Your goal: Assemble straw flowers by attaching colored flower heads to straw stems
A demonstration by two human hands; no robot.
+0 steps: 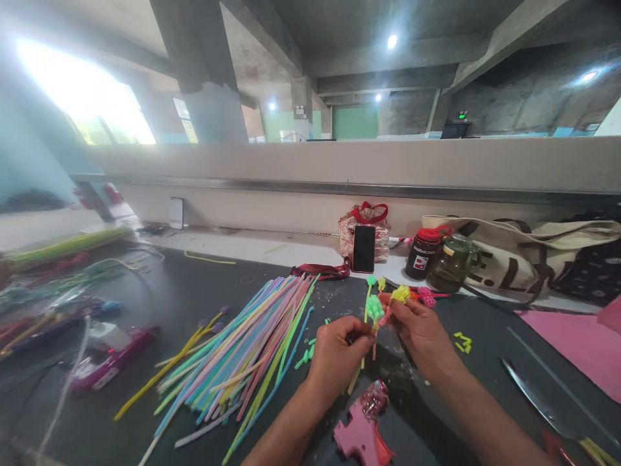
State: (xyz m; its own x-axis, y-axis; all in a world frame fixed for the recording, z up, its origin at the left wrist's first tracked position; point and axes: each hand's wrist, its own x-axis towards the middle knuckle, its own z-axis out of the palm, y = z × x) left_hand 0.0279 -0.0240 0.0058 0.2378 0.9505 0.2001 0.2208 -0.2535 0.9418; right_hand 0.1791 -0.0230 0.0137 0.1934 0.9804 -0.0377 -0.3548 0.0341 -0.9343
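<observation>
Back edge of bench point(490, 323) meets a pale ledge point(291, 244) along the wall; phone point(363, 249) & red-lidded bottle point(424, 252) stand nr there. Pipe-cleaner bundle point(257, 349) limits room on L; pink sheet point(577, 343) covers part of R edge. Open dark strip btwn sheet & R hand point(429, 333), w/ yellow bits point(463, 343) on it. Pink tool point(359, 430) lies btwn forearms. L hand point(334, 353): fingers closed, pinching green bloom point(374, 307) at its base, bloom just above fingertips, raised over bench. R fingers bent inward, touching yellow bloom point(402, 294) & nr pink strand point(385, 317); can't tell exact grip.
</observation>
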